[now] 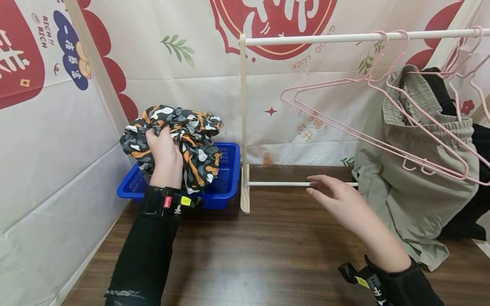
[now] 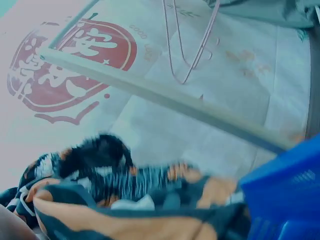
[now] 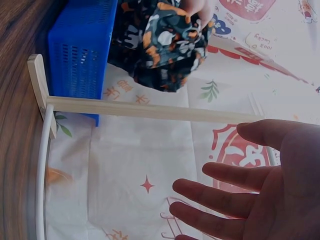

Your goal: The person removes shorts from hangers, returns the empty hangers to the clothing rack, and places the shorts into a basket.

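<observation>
My left hand (image 1: 165,154) grips a bunched camouflage garment (image 1: 191,137) in black, grey, white and orange, lifted just above a blue plastic basket (image 1: 225,190) at the table's back left. The same garment (image 2: 130,200) fills the bottom of the left wrist view, beside the basket's blue wall (image 2: 285,200). In the right wrist view the garment (image 3: 167,40) hangs over the basket (image 3: 80,55). My right hand (image 1: 337,197) hovers open above the table, fingers straight and pointing left, near the rack's lower rail (image 1: 279,184). Its fingers (image 3: 235,187) hold nothing.
A small wooden clothes rack (image 1: 243,127) stands on the dark wooden table (image 1: 268,255). Pink wire hangers (image 1: 367,127) hang from its top bar. A beige garment (image 1: 413,187) hangs at the right, with dark cloth (image 1: 474,204) behind it. Printed fabric walls enclose the space.
</observation>
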